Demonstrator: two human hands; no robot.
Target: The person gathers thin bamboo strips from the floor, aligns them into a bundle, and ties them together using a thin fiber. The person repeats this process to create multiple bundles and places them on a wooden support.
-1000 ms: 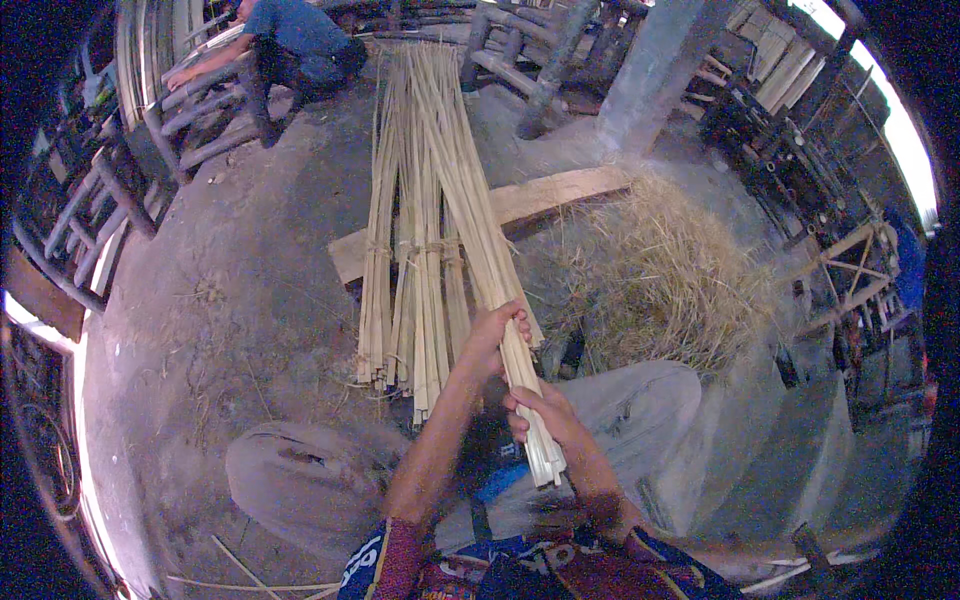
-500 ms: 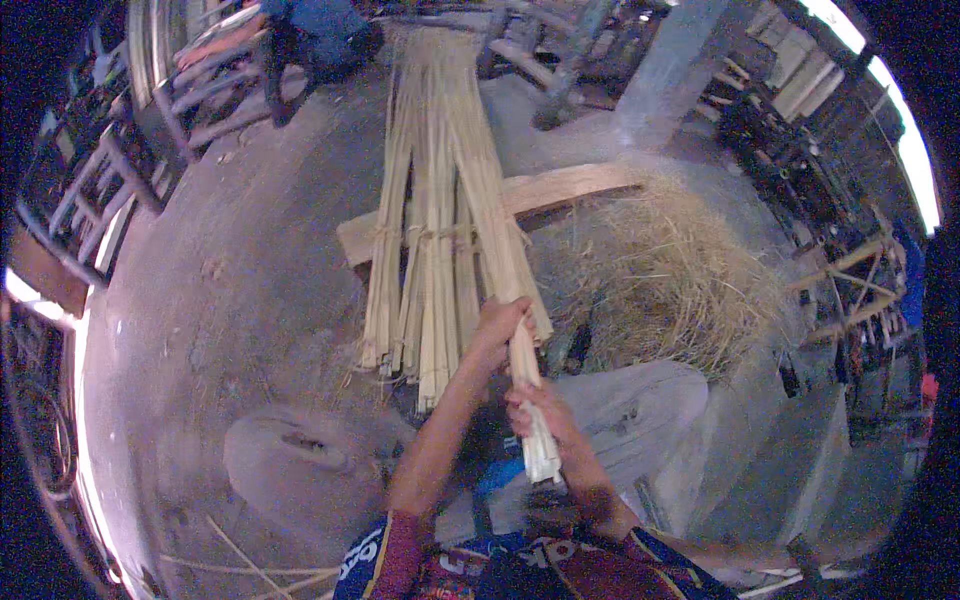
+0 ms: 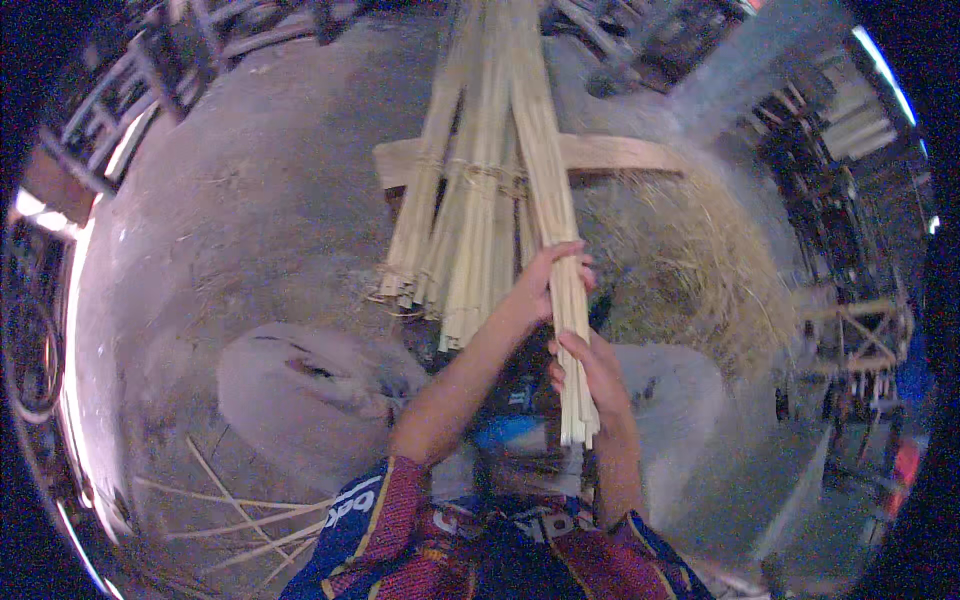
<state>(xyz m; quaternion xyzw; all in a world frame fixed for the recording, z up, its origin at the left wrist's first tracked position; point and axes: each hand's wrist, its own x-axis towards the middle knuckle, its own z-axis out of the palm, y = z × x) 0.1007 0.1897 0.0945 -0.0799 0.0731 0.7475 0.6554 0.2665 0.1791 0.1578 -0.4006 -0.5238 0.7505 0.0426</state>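
A long bundle of pale, flat bamboo-like strips (image 3: 548,160) runs away from me toward the far edge. My left hand (image 3: 560,272) is wrapped round it. Closer to its near end, my right hand (image 3: 594,368) is closed on the same bundle. The near ends (image 3: 577,425) stick out below my right hand, slightly uneven. Left of my left hand, more strip bundles (image 3: 490,235) lie side by side, bound with thin ties (image 3: 483,170) partway along. They rest across a wooden beam (image 3: 625,155), with their near ends between my knees.
A heap of loose, straw-like fibre (image 3: 710,260) lies on the floor at the right. Several thin strips (image 3: 240,515) are scattered at the lower left. Wooden frames (image 3: 150,75) stand at the far left, a pillar (image 3: 750,65) at the far right.
Both hands and the near end of the held bundle sit higher and farther right in the picture. The whole view has shifted too. Both hands keep their grip.
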